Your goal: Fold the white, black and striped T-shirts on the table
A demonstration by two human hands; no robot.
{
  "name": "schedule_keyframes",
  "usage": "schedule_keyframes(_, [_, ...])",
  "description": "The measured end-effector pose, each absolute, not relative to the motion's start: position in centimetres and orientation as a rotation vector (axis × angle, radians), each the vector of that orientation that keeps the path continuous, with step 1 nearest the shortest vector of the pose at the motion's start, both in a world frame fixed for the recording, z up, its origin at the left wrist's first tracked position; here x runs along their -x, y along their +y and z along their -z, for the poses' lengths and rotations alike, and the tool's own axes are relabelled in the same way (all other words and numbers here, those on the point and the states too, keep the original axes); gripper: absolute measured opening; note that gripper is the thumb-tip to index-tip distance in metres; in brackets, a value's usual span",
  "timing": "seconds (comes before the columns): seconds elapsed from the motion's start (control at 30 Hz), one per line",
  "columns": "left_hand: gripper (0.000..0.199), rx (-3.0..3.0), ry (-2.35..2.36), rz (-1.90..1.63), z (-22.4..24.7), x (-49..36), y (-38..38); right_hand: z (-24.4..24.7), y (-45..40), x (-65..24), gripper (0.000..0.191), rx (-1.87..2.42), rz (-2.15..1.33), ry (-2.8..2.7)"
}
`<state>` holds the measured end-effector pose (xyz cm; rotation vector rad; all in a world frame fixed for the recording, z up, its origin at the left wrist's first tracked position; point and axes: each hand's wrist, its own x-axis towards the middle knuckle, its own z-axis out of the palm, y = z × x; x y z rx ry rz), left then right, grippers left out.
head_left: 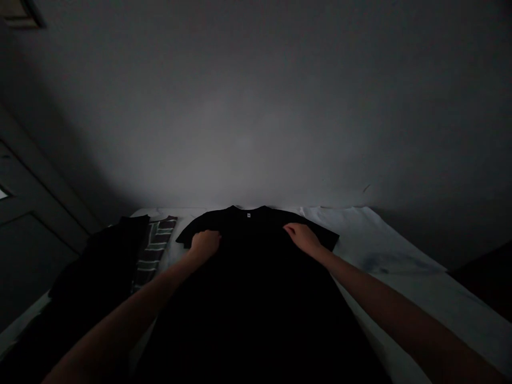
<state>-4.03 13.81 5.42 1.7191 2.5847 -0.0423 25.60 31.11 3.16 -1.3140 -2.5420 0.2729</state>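
A black T-shirt (256,298) lies spread out in front of me, its neckline toward the wall and a small pale label near the collar. Over the left side of its chest, below the sleeve, my left hand (206,243) is closed with the fingers curled on the cloth. My right hand (303,237) pinches the cloth at about the same height on the other side. Darkness hides the folds between the fingers and most of the shirt's lower part.
The shirt rests on a white-covered surface (424,298) against a grey wall (256,106). To the left lie dark clothes (96,266) and a striped garment (154,245). A panelled door (32,234) stands at far left. The room is dim.
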Motion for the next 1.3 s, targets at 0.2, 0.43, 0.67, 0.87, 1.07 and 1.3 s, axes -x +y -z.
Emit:
schedule_keyframes(0.2, [0.037, -1.594, 2.757, -0.25, -6.1, 5.5, 26.8, -4.3, 40.4, -16.9, 0.028, 1.514, -0.237, -2.45])
schedule_keyframes(0.43, [0.043, -1.422, 2.803, -0.332, -2.8, 8.6, 31.5, -1.5, 43.2, -13.0, 0.025, 1.578, -0.277, -2.423])
schedule_keyframes(0.67, [0.029, -1.448, 2.809, -0.463, 0.1, 7.8, 31.7, 0.9, 41.8, -11.8, 0.024, 1.6, -0.2, -2.299])
schedule_keyframes(0.87, [0.033, -1.501, 2.827, -0.513, -0.1, 6.4, 31.2, 1.1, 40.7, -11.6, 0.03, 1.588, -0.128, -2.178])
schedule_keyframes(1.07, [0.059, -1.611, 2.875, -0.508, 1.9, 4.1, 28.2, 2.4, 38.6, -12.8, 0.051, 1.464, -0.101, -2.321])
schedule_keyframes(1.3, [0.052, -1.855, 2.581, -0.249, 2.2, 9.9, 22.7, 4.3, 39.8, -19.9, 0.068, 1.485, -0.067, -2.721])
